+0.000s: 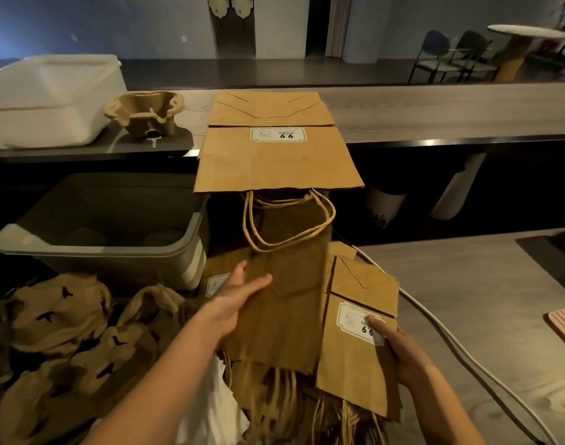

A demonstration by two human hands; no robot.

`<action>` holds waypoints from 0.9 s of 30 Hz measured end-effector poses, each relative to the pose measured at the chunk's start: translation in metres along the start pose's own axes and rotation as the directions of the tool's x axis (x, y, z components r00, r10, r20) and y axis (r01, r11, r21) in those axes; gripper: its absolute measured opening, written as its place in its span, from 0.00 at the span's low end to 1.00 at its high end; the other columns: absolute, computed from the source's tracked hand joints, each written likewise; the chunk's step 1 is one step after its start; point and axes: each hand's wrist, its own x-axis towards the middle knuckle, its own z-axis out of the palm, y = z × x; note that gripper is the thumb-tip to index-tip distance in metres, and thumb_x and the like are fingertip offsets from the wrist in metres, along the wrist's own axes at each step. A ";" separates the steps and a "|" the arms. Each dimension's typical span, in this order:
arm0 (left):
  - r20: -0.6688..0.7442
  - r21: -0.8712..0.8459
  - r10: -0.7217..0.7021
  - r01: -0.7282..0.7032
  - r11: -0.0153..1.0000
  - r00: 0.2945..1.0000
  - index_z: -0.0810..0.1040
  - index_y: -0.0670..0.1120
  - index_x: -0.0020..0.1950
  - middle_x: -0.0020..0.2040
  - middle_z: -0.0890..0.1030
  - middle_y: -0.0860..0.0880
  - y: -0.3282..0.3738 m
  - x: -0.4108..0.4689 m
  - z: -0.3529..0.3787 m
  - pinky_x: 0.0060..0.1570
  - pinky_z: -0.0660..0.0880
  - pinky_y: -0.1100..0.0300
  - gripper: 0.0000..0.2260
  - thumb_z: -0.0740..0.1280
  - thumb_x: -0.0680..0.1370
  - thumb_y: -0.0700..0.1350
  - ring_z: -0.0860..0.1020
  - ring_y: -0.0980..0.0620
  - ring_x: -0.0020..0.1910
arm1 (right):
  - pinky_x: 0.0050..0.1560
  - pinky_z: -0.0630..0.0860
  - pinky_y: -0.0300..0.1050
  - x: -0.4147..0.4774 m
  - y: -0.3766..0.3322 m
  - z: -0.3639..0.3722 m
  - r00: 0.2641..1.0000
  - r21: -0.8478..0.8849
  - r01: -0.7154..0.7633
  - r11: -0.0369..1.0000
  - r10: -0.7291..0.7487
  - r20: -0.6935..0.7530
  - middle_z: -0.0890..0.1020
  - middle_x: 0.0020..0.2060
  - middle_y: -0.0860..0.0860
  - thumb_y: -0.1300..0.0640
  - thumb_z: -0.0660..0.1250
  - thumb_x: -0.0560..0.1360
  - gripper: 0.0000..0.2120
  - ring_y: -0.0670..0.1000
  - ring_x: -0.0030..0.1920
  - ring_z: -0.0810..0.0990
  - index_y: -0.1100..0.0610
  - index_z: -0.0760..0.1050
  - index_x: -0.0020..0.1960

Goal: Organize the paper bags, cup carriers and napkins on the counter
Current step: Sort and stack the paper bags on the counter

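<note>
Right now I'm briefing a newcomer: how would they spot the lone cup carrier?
Find the raised back ledge and the white tub on its left. The cup carrier sits between that tub and the flat paper bag, alone, unlike the carriers heaped below.

The small print on the label (351,317) was too blurred to read (the right hand (403,354) covered part). White napkins (217,409) ran off the bottom edge.
</note>
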 end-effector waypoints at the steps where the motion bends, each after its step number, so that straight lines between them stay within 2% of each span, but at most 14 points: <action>1: 0.013 0.080 0.011 -0.012 0.997 1.000 0.56 0.52 0.75 0.67 0.70 0.46 -0.005 -0.003 0.010 0.47 0.74 0.55 0.35 0.71 0.73 0.42 0.73 0.49 0.53 | 0.31 0.81 0.49 -0.001 0.001 0.005 1.000 -0.007 -0.004 1.000 0.004 0.006 0.84 0.40 0.60 0.60 0.66 0.75 0.09 0.56 0.33 0.84 0.60 0.74 0.55; 3: 0.071 0.190 0.026 -0.039 0.981 0.997 0.57 0.52 0.72 0.66 0.70 0.46 -0.020 -0.005 0.032 0.53 0.75 0.51 0.33 0.70 0.73 0.40 0.74 0.49 0.56 | 0.34 0.81 0.51 0.000 0.004 0.014 1.000 -0.033 0.011 0.999 -0.010 0.013 0.84 0.43 0.60 0.58 0.65 0.76 0.10 0.58 0.36 0.83 0.60 0.74 0.56; 6: 0.055 0.325 0.003 -0.021 0.946 0.998 0.50 0.51 0.76 0.73 0.63 0.45 -0.048 -0.002 0.059 0.67 0.66 0.47 0.36 0.68 0.75 0.40 0.66 0.45 0.69 | 0.35 0.79 0.49 -0.001 0.009 0.022 0.999 -0.035 0.033 0.999 -0.032 0.015 0.83 0.44 0.60 0.52 0.61 0.78 0.13 0.58 0.39 0.83 0.60 0.75 0.57; 10: 0.042 0.502 0.005 -0.025 0.864 0.999 0.41 0.50 0.77 0.76 0.53 0.45 -0.069 0.000 0.080 0.69 0.63 0.50 0.38 0.66 0.77 0.45 0.59 0.45 0.73 | 0.42 0.77 0.52 0.000 0.014 0.020 0.997 0.029 0.078 0.997 -0.077 -0.030 0.80 0.51 0.61 0.36 0.56 0.75 0.27 0.60 0.48 0.80 0.57 0.72 0.58; 12: 0.047 0.586 0.015 -0.040 0.809 0.999 0.41 0.50 0.77 0.77 0.50 0.46 -0.073 0.001 0.084 0.69 0.62 0.52 0.37 0.64 0.78 0.48 0.56 0.46 0.74 | 0.45 0.77 0.54 -0.003 0.016 0.022 0.996 -0.025 0.092 0.995 -0.092 -0.020 0.79 0.53 0.61 0.34 0.69 0.64 0.33 0.61 0.50 0.80 0.56 0.71 0.59; 13: 0.053 0.615 0.036 -0.061 0.786 0.998 0.43 0.50 0.77 0.76 0.49 0.47 -0.073 0.002 0.085 0.68 0.62 0.54 0.35 0.64 0.78 0.49 0.56 0.46 0.74 | 0.46 0.78 0.55 -0.004 0.016 0.021 0.995 -0.068 0.095 0.993 -0.096 -0.011 0.80 0.53 0.61 0.37 0.76 0.57 0.39 0.61 0.51 0.80 0.57 0.71 0.59; 14: 0.047 0.644 0.087 -0.097 0.759 0.995 0.48 0.49 0.77 0.76 0.50 0.48 -0.072 0.004 0.084 0.66 0.64 0.56 0.32 0.63 0.79 0.50 0.58 0.47 0.73 | 0.47 0.78 0.55 -0.005 0.016 0.020 0.995 -0.092 0.098 0.991 -0.099 -0.013 0.80 0.54 0.61 0.41 0.79 0.55 0.41 0.61 0.51 0.80 0.58 0.71 0.61; 16: -0.002 0.681 0.251 -0.182 0.709 0.968 0.61 0.49 0.72 0.72 0.57 0.48 -0.067 0.013 0.075 0.57 0.72 0.62 0.23 0.61 0.79 0.52 0.66 0.52 0.64 | 0.48 0.78 0.55 -0.007 0.015 0.016 0.994 -0.083 0.104 0.991 -0.106 -0.017 0.80 0.54 0.62 0.50 0.74 0.63 0.33 0.62 0.52 0.80 0.60 0.69 0.65; 17: -0.042 0.687 0.309 -0.197 0.700 0.950 0.64 0.50 0.70 0.70 0.59 0.48 -0.064 0.019 0.067 0.51 0.74 0.64 0.20 0.60 0.79 0.52 0.67 0.54 0.60 | 0.47 0.78 0.55 -0.006 0.014 0.012 0.994 -0.066 0.103 0.992 -0.104 -0.019 0.80 0.55 0.62 0.52 0.71 0.67 0.30 0.62 0.52 0.80 0.60 0.69 0.65; 18: -0.079 0.696 0.339 -0.192 0.692 0.937 0.64 0.50 0.70 0.71 0.58 0.48 -0.063 0.026 0.059 0.50 0.73 0.64 0.20 0.60 0.79 0.52 0.66 0.53 0.61 | 0.46 0.78 0.54 -0.007 0.013 0.009 0.995 -0.053 0.099 0.994 -0.100 -0.021 0.80 0.54 0.62 0.54 0.69 0.70 0.26 0.62 0.52 0.80 0.60 0.70 0.65; 21: -0.145 0.744 0.286 -0.086 0.662 0.947 0.56 0.52 0.73 0.75 0.54 0.45 -0.064 0.044 0.034 0.64 0.68 0.52 0.27 0.64 0.77 0.51 0.58 0.42 0.72 | 0.41 0.79 0.51 -0.009 0.008 0.002 0.994 -0.011 0.102 0.995 -0.102 -0.031 0.81 0.52 0.62 0.56 0.66 0.75 0.19 0.60 0.48 0.81 0.60 0.71 0.64; 23: -0.166 0.818 0.219 0.010 0.574 0.962 0.50 0.51 0.76 0.76 0.54 0.44 -0.065 0.050 0.024 0.70 0.59 0.44 0.34 0.66 0.76 0.53 0.50 0.39 0.75 | 0.38 0.80 0.50 -0.011 0.004 0.001 0.993 -0.006 0.101 0.995 -0.102 -0.054 0.81 0.51 0.61 0.57 0.65 0.75 0.18 0.60 0.47 0.81 0.60 0.71 0.64; 25: -0.165 0.886 0.203 0.054 0.461 0.965 0.48 0.50 0.77 0.77 0.53 0.45 -0.061 0.052 0.020 0.72 0.54 0.47 0.38 0.67 0.75 0.55 0.46 0.40 0.75 | 0.35 0.81 0.49 -0.014 0.001 -0.002 0.993 0.000 0.097 0.995 -0.097 -0.069 0.81 0.49 0.61 0.57 0.65 0.76 0.17 0.59 0.46 0.81 0.60 0.72 0.63; 27: -0.145 0.920 0.233 0.044 0.390 0.962 0.47 0.50 0.77 0.76 0.54 0.46 -0.055 0.052 0.023 0.72 0.54 0.49 0.40 0.67 0.74 0.56 0.48 0.41 0.75 | 0.35 0.80 0.49 -0.015 -0.002 -0.005 0.993 0.008 0.089 0.996 -0.088 -0.073 0.81 0.48 0.60 0.57 0.65 0.76 0.16 0.59 0.45 0.81 0.59 0.71 0.63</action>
